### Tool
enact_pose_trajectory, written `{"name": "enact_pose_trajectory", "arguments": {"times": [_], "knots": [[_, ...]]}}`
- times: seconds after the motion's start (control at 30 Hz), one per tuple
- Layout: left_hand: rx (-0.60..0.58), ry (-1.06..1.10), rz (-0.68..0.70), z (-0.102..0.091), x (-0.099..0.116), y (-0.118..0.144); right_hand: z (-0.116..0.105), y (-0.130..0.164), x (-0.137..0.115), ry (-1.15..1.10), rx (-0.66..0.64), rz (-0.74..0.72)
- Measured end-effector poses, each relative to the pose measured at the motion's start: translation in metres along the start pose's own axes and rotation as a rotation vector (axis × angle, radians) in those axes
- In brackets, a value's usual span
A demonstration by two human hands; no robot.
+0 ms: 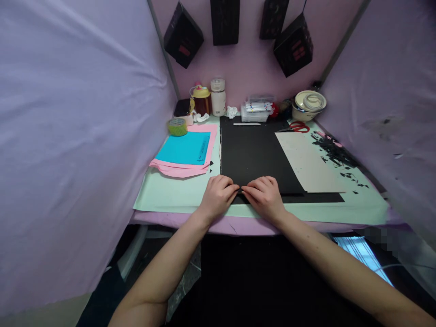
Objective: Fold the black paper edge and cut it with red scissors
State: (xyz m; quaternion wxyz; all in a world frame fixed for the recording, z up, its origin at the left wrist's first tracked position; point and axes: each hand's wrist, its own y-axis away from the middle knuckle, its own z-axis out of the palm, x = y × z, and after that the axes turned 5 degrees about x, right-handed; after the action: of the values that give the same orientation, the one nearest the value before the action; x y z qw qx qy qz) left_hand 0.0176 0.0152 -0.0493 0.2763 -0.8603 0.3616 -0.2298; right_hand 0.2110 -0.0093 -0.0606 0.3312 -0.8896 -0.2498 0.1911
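Left hand [218,196] and right hand [265,196] side by side at the near table [163,195] edge, fingertips meeting, curled and pinching a small black piece [241,190] on the black sheet [252,154]. Beyond: cream sheet [306,163], blue paper [185,148] on pink [180,170], tape [177,126], scissors [296,127], bottles [218,97].

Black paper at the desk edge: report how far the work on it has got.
Done: black offcuts lie heaped at the right, and red scissors are set down at the back. In hand: the left hand and right hand meet, fingertips pinching a small piece on the near edge of the black paper. Left: the blue sheet and pink sheets lie stacked, seemingly uncut.
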Motion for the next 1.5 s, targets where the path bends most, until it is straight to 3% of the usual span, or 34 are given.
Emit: {"name": "enact_pose_trajectory", "arguments": {"times": [0.2, 0.53, 0.73, 0.8, 0.93, 1.0, 1.07, 1.17, 1.23, 1.37, 1.43, 1.5], "knots": [[0.021, -0.077, 0.078, 0.004, 0.000, 0.001, 0.002, -0.001, 0.000, -0.017, 0.012, -0.036], [0.082, -0.122, 0.036, 0.004, 0.003, 0.002, 0.001, -0.001, -0.001, -0.018, 0.018, -0.009], [0.260, 0.115, -0.327, -0.005, 0.005, -0.001, -0.004, -0.003, 0.001, -0.018, 0.125, 0.138], [0.162, 0.352, -0.515, -0.007, 0.008, -0.005, -0.005, -0.005, 0.001, -0.016, 0.164, 0.155], [-0.118, 1.107, -0.981, -0.002, 0.015, -0.020, -0.003, -0.009, 0.000, -0.023, 0.167, 0.108], [-0.106, 1.394, -1.118, 0.002, 0.015, -0.027, -0.002, -0.010, -0.001, -0.029, 0.192, 0.107], [-0.017, 1.531, -1.188, 0.004, 0.012, -0.030, -0.004, -0.008, -0.002, -0.052, 0.257, 0.154], [0.081, 1.593, -1.232, 0.002, 0.006, -0.030, -0.013, -0.002, -0.008, -0.244, 0.283, 0.255], [0.114, 1.601, -1.232, 0.000, 0.003, -0.027, -0.021, 0.003, -0.014, -0.468, 0.162, 0.399], [0.187, 1.596, -1.235, -0.003, 0.001, -0.023, -0.033, 0.010, -0.021, -0.977, -0.131, 0.941], [0.205, 1.591, -1.237, -0.005, -0.001, -0.022, -0.037, 0.011, -0.017, -1.196, -0.089, 1.144], [0.171, 1.586, -1.239, -0.006, -0.003, -0.021, -0.040, 0.012, -0.011, -1.304, 0.023, 1.258]]}}
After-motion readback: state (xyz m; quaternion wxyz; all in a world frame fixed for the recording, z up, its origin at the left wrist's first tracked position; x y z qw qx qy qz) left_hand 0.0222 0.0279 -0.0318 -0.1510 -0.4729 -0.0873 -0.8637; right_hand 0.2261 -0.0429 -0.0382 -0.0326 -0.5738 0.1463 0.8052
